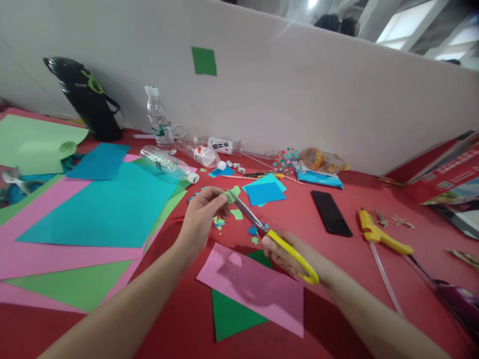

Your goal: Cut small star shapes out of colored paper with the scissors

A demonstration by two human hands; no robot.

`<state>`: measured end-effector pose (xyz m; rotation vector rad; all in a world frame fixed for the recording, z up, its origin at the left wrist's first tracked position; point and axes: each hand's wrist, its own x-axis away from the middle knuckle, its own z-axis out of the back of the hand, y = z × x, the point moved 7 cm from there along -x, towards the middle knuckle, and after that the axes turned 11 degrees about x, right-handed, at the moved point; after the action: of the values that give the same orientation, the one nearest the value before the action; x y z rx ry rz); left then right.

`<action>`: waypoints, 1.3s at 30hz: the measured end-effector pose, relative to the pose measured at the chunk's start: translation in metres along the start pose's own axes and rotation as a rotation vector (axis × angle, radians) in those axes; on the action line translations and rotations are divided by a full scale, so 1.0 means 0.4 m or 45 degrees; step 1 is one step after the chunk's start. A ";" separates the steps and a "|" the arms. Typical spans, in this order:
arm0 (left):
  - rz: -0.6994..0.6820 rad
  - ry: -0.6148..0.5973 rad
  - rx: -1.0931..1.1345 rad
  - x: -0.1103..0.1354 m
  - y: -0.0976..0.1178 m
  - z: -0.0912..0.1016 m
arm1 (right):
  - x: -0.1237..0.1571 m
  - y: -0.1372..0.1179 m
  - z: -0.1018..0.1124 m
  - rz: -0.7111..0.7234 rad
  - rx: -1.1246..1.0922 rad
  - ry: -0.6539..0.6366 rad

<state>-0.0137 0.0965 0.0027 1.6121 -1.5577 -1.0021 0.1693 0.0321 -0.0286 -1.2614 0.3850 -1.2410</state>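
Note:
My left hand pinches a small light-green paper piece above the red table. My right hand grips yellow-handled scissors, whose blades point up-left and meet the green piece. Small green and blue paper scraps lie on the table below the blades. A pink sheet lying over a dark green sheet rests just in front of my hands.
Large teal, pink and green sheets cover the left. Plastic bottles and a black jug stand by the white partition. A black phone, a yellow glue gun, blue paper squares and a snack bag lie to the right.

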 end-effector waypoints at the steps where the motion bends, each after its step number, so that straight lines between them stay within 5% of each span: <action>1: 0.003 -0.001 -0.012 0.001 0.000 -0.001 | 0.001 -0.001 -0.001 -0.001 -0.009 0.000; 30: -0.129 -0.081 -0.210 0.004 0.037 -0.010 | 0.004 -0.001 0.007 0.044 0.069 -0.046; 39: -0.057 -0.048 -0.073 0.012 0.013 -0.010 | 0.004 -0.007 -0.001 0.038 0.024 0.004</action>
<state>-0.0125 0.0912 0.0088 1.6032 -1.5095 -1.0974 0.1681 0.0310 -0.0257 -1.2334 0.3926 -1.2189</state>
